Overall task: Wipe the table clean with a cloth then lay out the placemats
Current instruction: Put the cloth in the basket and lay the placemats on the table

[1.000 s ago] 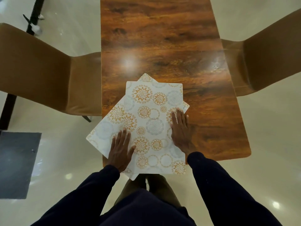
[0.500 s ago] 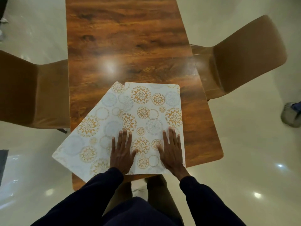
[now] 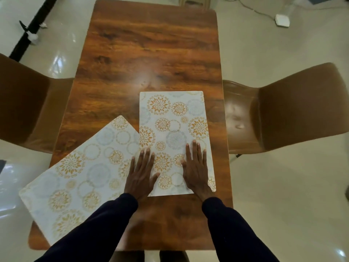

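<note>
On the wooden table (image 3: 151,53), both your hands lie flat, gripping nothing: right hand (image 3: 195,171) pressing the squared placemat (image 3: 173,120), left hand (image 3: 140,173) at its edge. The skewed placemat (image 3: 79,176) overhanging the left edge needs placing; no cloth visible.

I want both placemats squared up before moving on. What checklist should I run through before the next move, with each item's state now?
1. Upright placemat lies square to the table: ok.
2. Slanted placemat lies square: not ok, it sits diagonally.
3. Slanted placemat fully on the table: not ok, its near-left corner overhangs the edge.
4. Mats apart: not ok, the upright one overlaps the slanted one.
5. Left hand and right hand flat, no grip: ok.
6. Table wiped clean: cannot tell.
</note>
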The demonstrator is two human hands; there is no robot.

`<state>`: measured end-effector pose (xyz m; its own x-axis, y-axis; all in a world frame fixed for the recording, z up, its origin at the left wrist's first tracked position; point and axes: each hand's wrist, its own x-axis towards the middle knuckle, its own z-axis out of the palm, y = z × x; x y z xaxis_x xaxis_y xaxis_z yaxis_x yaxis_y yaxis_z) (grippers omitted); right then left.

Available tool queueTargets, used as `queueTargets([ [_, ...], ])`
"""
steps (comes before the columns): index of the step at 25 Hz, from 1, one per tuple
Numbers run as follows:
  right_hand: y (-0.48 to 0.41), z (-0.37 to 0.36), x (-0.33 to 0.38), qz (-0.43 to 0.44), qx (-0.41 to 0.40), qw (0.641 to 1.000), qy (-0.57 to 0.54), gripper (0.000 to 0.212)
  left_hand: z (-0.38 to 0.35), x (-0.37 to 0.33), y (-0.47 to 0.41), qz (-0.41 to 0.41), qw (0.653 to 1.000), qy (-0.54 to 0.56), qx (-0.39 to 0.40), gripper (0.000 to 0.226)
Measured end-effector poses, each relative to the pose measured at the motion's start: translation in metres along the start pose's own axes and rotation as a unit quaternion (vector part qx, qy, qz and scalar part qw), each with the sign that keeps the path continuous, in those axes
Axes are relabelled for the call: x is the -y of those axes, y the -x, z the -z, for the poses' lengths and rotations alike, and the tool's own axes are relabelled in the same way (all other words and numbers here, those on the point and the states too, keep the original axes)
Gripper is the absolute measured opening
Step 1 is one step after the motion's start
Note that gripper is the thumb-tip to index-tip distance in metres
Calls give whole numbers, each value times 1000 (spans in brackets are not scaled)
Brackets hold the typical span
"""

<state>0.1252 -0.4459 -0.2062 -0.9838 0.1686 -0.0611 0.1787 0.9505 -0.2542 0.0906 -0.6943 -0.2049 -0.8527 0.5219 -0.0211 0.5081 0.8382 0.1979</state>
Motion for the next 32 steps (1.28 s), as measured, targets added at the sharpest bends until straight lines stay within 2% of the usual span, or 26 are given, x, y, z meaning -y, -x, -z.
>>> queueTargets([
  [9, -51, 7, -24, -20, -16, 1000, 12, 66, -6, 6, -99, -9, 1000, -4, -28, 69],
  [13, -107, 11, -39, -6, -25, 1000, 9, 61, -8, 11, -144, -6, 999, 12, -30, 73],
  [17, -169, 18, -62, -11, -33, 999, 11, 59, -11, 15, -187, -47, 997, 28, -55, 74],
  [21, -207, 21, -73, -14, -29, 999, 12, 59, -17, 23, -224, -54, 996, 30, -62, 74],
  [27, -189, 15, -62, -41, -84, 995, -16, 58, -13, 21, -241, -46, 996, 20, -71, 76],
  [32, -173, 10, -59, -58, -67, 996, 12, 62, -17, 22, -239, -34, 995, 46, -79, 76],
])
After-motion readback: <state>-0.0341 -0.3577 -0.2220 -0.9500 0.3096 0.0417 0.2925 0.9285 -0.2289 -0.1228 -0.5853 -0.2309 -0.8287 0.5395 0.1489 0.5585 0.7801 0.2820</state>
